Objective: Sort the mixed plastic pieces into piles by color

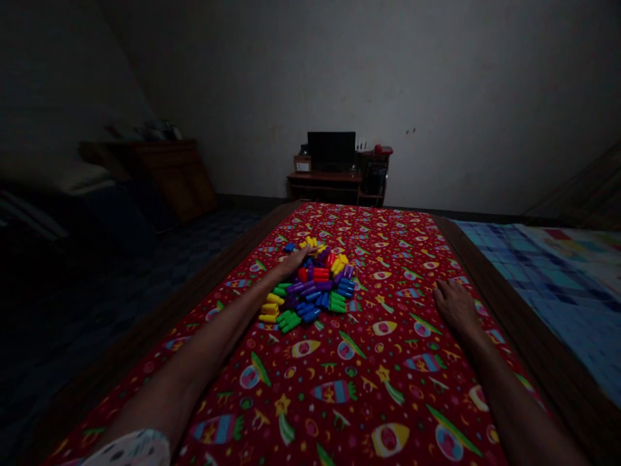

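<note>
A heap of chunky plastic toy blocks [315, 288] in purple, blue, red, yellow and green lies on a red rocket-print bedsheet [334, 382]. My left hand [297, 261] rests on the far left side of the heap, fingers stretched out beside yellow and purple pieces, and it seems to hold nothing. Well to the right of the heap, my right hand [453, 307] lies on the sheet with its fingers loosely curled and nothing in them. The heap's lower pieces are hidden by those on top.
A dark wooden bed frame [514, 317] edges the sheet on the right, and beyond it lies a blue checked quilt [548, 285]. A dim tiled floor [145, 310] is to the left. At the far wall stands a desk with a monitor [332, 150], and a wooden cabinet [174, 178] stands far left.
</note>
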The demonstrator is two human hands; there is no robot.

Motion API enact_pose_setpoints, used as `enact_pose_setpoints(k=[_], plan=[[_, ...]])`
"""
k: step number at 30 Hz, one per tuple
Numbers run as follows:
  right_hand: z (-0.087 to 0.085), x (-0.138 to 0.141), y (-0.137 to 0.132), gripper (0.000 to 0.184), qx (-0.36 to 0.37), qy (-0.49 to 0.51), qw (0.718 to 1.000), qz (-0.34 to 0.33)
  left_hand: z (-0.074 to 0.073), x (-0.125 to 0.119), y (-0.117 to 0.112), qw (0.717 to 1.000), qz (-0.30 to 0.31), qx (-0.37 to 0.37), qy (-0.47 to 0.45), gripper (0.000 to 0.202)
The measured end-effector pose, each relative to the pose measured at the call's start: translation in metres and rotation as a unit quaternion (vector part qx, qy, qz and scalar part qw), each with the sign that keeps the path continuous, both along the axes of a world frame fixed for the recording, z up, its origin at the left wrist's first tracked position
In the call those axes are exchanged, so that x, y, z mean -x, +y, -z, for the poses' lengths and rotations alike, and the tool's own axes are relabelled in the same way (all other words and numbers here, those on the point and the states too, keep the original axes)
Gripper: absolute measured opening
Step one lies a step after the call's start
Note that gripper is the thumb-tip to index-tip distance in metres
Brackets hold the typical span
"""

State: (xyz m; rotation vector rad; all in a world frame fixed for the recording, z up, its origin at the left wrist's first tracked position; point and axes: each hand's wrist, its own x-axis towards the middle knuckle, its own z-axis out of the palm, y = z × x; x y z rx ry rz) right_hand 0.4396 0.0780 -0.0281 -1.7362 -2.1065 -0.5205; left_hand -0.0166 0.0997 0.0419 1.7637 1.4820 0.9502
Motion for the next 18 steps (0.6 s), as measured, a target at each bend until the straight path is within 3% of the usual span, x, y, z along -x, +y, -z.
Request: enact_pose_setpoints(k=[5, 7, 9, 12, 15, 18], plan=[[0.000, 0.001, 0.000, 0.038, 0.018, 0.005, 1.000, 0.010, -0.027, -0.043, -0.023, 0.989, 0.130, -0.035, 0.065, 0.057], [0.000, 0.001, 0.000, 0.039, 0.021, 0.008, 1.000, 0.013, -0.038, -0.042, -0.040, 0.976, 0.181, -0.066, 0.099, 0.060], [0.000, 0.001, -0.001, 0.039, 0.022, 0.009, 1.000, 0.014, -0.042, -0.028, -0.062, 0.972, 0.170, -0.096, 0.135, 0.064], [-0.001, 0.002, -0.001, 0.039, 0.023, 0.002, 1.000, 0.011, -0.023, 0.014, -0.101, 0.975, 0.039, -0.118, 0.186, 0.069], [-0.002, 0.003, -0.002, 0.039, 0.023, -0.012, 1.000, 0.016, 0.017, 0.054, -0.137, 0.971, -0.093, -0.090, 0.203, 0.078], [-0.002, 0.004, -0.002, 0.038, 0.015, -0.018, 1.000, 0.018, 0.047, 0.062, -0.156, 0.971, -0.076, -0.063, 0.219, 0.105]])
